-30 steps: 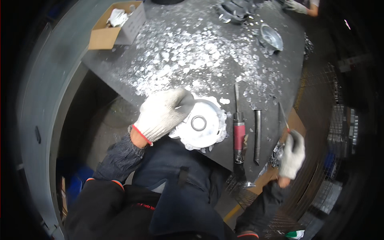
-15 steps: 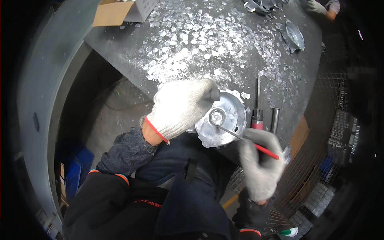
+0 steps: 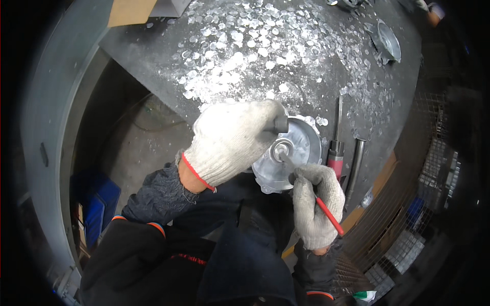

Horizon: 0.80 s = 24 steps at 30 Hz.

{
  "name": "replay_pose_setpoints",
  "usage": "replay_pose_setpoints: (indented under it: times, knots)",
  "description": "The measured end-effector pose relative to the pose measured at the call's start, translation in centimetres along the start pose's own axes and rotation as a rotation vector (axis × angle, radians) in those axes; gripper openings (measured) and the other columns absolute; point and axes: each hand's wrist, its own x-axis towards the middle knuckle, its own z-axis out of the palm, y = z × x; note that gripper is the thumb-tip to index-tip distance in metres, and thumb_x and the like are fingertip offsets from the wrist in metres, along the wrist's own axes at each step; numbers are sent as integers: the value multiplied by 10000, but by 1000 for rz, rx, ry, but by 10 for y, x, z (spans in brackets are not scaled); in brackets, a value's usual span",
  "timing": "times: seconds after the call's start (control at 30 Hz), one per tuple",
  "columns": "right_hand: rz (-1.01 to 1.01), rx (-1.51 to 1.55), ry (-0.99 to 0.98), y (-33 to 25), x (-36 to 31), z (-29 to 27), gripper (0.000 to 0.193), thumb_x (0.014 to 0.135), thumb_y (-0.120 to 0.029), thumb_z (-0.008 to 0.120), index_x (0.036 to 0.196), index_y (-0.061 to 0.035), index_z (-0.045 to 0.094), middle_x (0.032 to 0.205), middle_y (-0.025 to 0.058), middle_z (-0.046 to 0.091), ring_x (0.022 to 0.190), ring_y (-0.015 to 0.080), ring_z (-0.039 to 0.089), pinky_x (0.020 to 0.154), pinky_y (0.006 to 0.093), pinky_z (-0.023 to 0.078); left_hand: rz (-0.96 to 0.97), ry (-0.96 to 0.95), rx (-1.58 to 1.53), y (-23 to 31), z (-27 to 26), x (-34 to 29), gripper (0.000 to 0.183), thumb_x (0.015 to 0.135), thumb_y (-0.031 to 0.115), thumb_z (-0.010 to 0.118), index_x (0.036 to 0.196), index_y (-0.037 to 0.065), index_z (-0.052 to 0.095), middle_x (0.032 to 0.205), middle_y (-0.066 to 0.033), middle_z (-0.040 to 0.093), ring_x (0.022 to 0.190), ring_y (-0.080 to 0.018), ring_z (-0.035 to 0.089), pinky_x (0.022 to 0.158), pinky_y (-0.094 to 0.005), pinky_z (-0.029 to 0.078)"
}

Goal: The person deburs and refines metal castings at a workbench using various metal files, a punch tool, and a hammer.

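A round cast metal housing (image 3: pixel 302 136) with a raised central ring sits at the table's near edge. My left hand (image 3: pixel 232 140), in a white knit glove with a red cuff, is closed at its left rim; the grip itself is partly hidden. A dark, rounded end at its thumb side lies over the rim. My right hand (image 3: pixel 319 204), gloved too, is closed around a thin tool with a red handle (image 3: pixel 329 217). The tool's blurred metal shaft points at the housing's central ring; whether it touches cannot be made out.
Many clear flakes (image 3: pixel 250 43) cover the dark table. Right of the housing lie a red-and-black tool with a long blade (image 3: pixel 335 153) and a metal tube (image 3: pixel 356 166). Another casting (image 3: pixel 386 43) lies far right, a cardboard box (image 3: pixel 131 11) far left. Wire mesh (image 3: pixel 403 219) stands right.
My right hand has shifted left and down, nearer the housing, and the red handle has turned steeper. My left hand stays at the rim. The whole view has shifted slightly.
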Motion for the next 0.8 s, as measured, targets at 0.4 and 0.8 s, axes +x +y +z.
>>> replay_pose_setpoints:
  times: [0.4,0.8]
  knots:
    - [139,258,123,0,-8,7,158,1044,-32,624,1165,54,679,962,144,760,821,174,725,779,325,579,35,113,16,0,7,0,197,841,124,797,1031,143,747,840,-37,744,805,-267,749,726,-376,585]
    - [105,250,33,2,-10,5,167,1039,-93,592,1150,13,656,969,121,746,750,122,649,704,287,545,48,120,-4,-3,9,-1,207,848,152,800,1050,144,751,841,-49,732,798,-283,736,719,-389,577]
